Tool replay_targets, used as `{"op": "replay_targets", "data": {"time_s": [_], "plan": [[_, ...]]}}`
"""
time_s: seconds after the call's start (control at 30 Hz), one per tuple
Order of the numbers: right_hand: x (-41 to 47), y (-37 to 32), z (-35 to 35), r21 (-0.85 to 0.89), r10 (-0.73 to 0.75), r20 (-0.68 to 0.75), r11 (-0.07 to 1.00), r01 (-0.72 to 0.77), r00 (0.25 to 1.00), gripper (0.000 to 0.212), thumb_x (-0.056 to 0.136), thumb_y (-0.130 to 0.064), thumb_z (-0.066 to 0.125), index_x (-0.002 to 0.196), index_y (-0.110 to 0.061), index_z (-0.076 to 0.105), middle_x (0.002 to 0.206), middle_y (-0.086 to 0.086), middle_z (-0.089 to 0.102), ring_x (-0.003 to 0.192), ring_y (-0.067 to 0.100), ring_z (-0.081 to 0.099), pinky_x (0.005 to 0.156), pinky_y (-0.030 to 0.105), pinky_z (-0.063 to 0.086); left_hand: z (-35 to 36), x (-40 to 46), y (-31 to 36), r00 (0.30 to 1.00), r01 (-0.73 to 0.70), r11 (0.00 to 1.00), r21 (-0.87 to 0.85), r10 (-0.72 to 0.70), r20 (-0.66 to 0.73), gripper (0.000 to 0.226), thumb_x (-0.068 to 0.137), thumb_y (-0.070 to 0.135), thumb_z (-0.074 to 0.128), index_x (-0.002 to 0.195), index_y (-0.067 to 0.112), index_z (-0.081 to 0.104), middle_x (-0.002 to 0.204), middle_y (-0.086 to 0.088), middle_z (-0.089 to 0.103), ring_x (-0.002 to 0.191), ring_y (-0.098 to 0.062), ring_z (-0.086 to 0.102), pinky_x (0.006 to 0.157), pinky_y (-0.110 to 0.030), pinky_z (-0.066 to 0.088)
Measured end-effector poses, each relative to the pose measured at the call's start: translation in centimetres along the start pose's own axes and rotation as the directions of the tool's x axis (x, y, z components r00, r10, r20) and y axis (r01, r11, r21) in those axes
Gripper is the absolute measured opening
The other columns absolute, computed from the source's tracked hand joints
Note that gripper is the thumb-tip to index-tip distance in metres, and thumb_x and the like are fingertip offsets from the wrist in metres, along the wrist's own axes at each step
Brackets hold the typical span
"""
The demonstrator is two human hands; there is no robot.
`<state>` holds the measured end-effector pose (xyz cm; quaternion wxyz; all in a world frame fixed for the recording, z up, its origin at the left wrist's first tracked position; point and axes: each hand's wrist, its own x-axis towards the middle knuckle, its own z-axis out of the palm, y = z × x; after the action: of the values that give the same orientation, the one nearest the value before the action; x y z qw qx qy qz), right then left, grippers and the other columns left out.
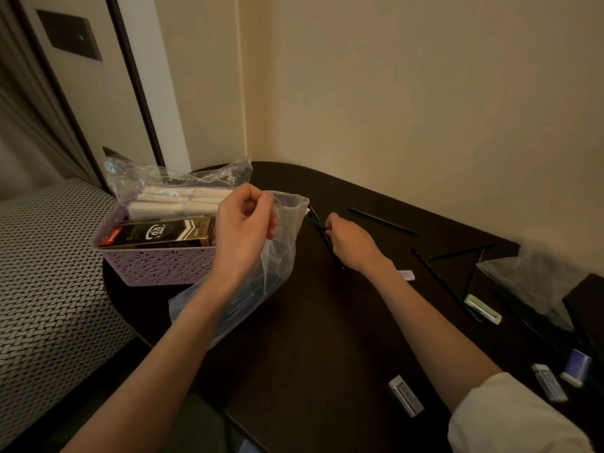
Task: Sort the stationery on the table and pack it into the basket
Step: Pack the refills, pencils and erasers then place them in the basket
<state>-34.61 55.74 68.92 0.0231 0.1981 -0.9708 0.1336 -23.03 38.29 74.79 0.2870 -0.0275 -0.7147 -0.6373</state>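
Note:
A lilac plastic basket (pixel 157 266) stands at the table's left end. It holds a black-and-gold pen box (pixel 157 232) and a clear bag of white erasers (pixel 176 199). My left hand (pixel 243 223) pinches the top edge of a clear plastic bag (pixel 281 243) that hangs open beside the basket, with blue items dimly visible inside. My right hand (pixel 349 243) is closed around a dark pen (pixel 322 228) low over the table. More dark pens (pixel 382 221) lie scattered to the right. White erasers (pixel 405 395) lie near the front and right.
The dark table (pixel 310 338) curves along a cream wall. Another clear bag (pixel 536 279) and a dark box (pixel 588 305) sit at the right edge. A woven-pattern seat (pixel 49 273) is left of the table.

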Motion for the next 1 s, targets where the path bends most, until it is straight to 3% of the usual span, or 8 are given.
{"op": "replay_targets", "data": {"time_s": [0.1,0.2,0.33,0.5,0.7,0.83,1.0], "plan": [[1.8,0.6,0.4,0.086,0.211,-0.093,0.975,-0.203,0.973,0.017,0.101,-0.015,0.042,0.117,-0.008,0.045,0.095,0.006,0.059,0.084,0.024,0.06,0.063,0.035,0.041,0.0,0.3,-0.6,1.0,0.009,1.0,-0.002,-0.009,0.007,0.021,0.098,0.008,0.049,0.091,-0.009,0.058,0.059,0.004,0.056,0.052,-0.007,0.053,0.051,-0.019,0.046],[4.0,0.9,1.3,0.214,0.36,-0.002,0.912,-0.351,0.933,0.022,0.1,-0.021,0.047,0.115,-0.006,0.05,0.094,0.006,0.057,0.084,0.021,0.058,0.065,0.033,0.042,-0.1,0.5,-1.1,1.0,0.023,1.0,-0.016,-0.023,0.009,0.022,0.098,0.008,0.049,0.093,-0.011,0.058,0.059,0.004,0.056,0.052,-0.008,0.052,0.051,-0.022,0.046],[6.2,1.1,2.6,0.291,0.368,0.124,0.874,-0.388,0.922,0.024,0.095,-0.027,0.058,0.105,-0.006,0.059,0.09,0.007,0.059,0.08,0.018,0.058,0.062,0.029,0.042,-0.3,0.6,-1.5,0.999,0.034,0.999,-0.032,-0.034,0.007,0.021,0.098,0.007,0.049,0.094,-0.012,0.057,0.057,0.005,0.055,0.052,-0.007,0.051,0.05,-0.021,0.045],[7.4,1.0,2.6,0.311,0.418,0.168,0.837,-0.45,0.893,0.024,0.094,-0.025,0.06,0.107,-0.007,0.055,0.081,0.003,0.052,0.08,0.018,0.054,0.061,0.029,0.04,-0.7,0.9,-1.7,0.999,0.04,0.998,-0.04,-0.04,0.015,0.022,0.098,0.008,0.049,0.094,-0.012,0.057,0.06,0.002,0.055,0.052,-0.007,0.051,0.051,-0.019,0.045],[7.1,0.7,1.5,0.23,0.442,0.276,0.832,-0.505,0.853,0.021,0.094,-0.013,0.057,0.113,-0.007,0.051,0.098,0.008,0.051,0.097,0.024,0.058,0.085,0.035,0.052,-0.6,0.7,-1.6,0.998,0.055,0.997,-0.053,-0.053,0.029,0.02,0.098,0.007,0.049,0.091,-0.009,0.057,0.061,0.001,0.055,0.053,-0.007,0.052,0.052,-0.02,0.046],[6.0,1.2,0.9,0.065,0.433,0.265,0.883,-0.464,0.862,0.016,0.092,-0.024,0.061,0.098,-0.012,0.052,0.088,0.004,0.053,0.085,0.02,0.056,0.068,0.03,0.045,-0.5,0.3,-1.5,0.997,0.067,0.997,-0.048,-0.065,0.042,0.018,0.098,0.008,0.049,0.084,0.0,0.057,0.061,0.003,0.055,0.053,-0.006,0.052,0.052,-0.018,0.046],[4.6,2.5,-0.3,0.065,0.473,0.227,0.865,-0.498,0.851,0.026,0.096,-0.029,0.053,0.108,-0.006,0.056,0.098,0.008,0.061,0.094,0.021,0.061,0.079,0.034,0.048,-0.4,-0.2,-1.3,0.996,0.077,0.996,-0.038,-0.075,0.053,0.019,0.098,0.008,0.049,0.083,0.001,0.057,0.062,0.001,0.055,0.054,-0.005,0.052,0.052,-0.016,0.045]]}}
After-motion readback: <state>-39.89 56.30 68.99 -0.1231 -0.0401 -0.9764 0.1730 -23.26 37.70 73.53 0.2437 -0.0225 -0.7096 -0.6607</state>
